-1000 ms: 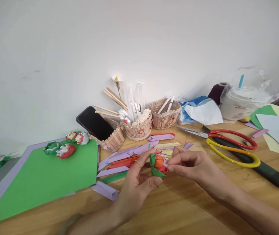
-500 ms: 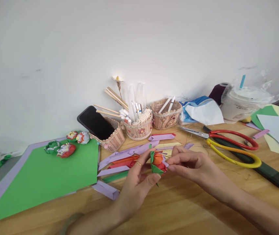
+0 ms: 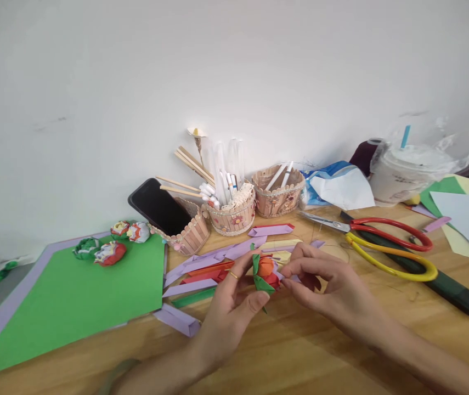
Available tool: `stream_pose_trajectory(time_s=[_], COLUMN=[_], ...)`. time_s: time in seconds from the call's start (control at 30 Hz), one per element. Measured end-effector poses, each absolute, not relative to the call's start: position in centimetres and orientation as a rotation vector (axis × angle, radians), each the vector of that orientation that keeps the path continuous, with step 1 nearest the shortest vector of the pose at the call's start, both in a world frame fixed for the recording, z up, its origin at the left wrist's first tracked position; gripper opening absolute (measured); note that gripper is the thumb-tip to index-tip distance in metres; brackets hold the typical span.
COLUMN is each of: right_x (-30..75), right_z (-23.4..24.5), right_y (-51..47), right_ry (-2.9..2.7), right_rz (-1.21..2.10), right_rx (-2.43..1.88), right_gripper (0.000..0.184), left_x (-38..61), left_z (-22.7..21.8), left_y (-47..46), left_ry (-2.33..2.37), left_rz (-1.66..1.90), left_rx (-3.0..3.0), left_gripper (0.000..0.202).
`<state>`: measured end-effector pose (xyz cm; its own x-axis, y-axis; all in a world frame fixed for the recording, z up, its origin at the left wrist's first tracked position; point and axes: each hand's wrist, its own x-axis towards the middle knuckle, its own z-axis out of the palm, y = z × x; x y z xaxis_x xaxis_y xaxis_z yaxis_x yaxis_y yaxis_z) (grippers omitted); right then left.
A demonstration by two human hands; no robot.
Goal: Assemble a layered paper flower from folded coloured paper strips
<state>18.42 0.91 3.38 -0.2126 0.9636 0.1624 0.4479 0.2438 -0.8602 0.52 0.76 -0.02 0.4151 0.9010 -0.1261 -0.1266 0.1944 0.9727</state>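
Observation:
In the head view, a small folded paper flower (image 3: pixel 265 266) in orange, red, green and lilac sits between my hands, just above the table. My left hand (image 3: pixel 234 302) is closed around its left side, thumb below and fingers behind. From the right, my right hand (image 3: pixel 320 274) pinches at a lilac piece on the flower's edge; the fingertips partly hide that piece. Behind the hands lie folded lilac strips (image 3: pixel 213 259), with red, orange and green ones among them. Part of the flower's underside is hidden by my left fingers.
Scissors (image 3: pixel 394 233) with red and yellow handles lie on the right over a dark green cutter-like tool (image 3: pixel 460 293). Decorated wooden-stick baskets (image 3: pixel 234 216) stand along the wall, one holding a phone (image 3: pixel 160 208). Finished paper flowers (image 3: pixel 111 253) rest on green paper (image 3: pixel 78 312). A lidded cup (image 3: pixel 407 173) stands far right.
My right-hand fingers have shifted slightly at the flower's right edge, with the lower fingers curling differently. My left hand keeps its hold. The whole view has moved very slightly.

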Motion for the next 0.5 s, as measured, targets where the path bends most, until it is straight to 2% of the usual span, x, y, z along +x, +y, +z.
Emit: stream_pose_trajectory(time_s=[0.5], right_x=[18.50], right_z=[3.57], right_y=[0.59], right_ry=[-1.836], right_rz=[0.860], right_rx=[-1.306], right_gripper=[0.017], left_x=[0.44], left_z=[0.04], left_y=[0.69], left_ry=[0.799], left_rz=[0.869], left_rx=[1.233], left_gripper=[0.052])
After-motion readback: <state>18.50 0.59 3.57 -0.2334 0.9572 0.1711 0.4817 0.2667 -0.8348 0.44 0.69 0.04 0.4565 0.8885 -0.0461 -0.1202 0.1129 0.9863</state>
